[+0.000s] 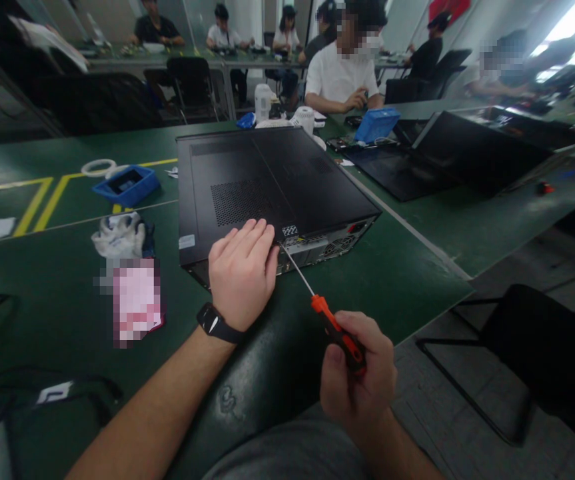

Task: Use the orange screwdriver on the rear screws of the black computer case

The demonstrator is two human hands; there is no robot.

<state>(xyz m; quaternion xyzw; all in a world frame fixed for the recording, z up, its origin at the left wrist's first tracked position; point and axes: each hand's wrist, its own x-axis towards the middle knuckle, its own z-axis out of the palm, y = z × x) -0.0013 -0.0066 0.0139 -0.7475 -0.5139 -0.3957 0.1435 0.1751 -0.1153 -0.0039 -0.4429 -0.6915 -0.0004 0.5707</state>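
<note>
A black desktop computer case [262,180] lies on its side on the green table [377,280], its rear panel facing me. My left hand [242,273] rests flat on the case's near top edge, fingers together and stretched out; a black watch is on the wrist. My right hand [360,383] is closed around the orange handle of a screwdriver [327,320]. The thin shaft points up and left, with its tip at the rear panel just right of my left hand.
A blue tray [127,185], tape rolls [98,167] and bunched white gloves [120,235] lie at the left. Open laptops [467,157] and another blue tray [377,125] sit at the right. People sit across the table. A black chair [532,353] stands at my right.
</note>
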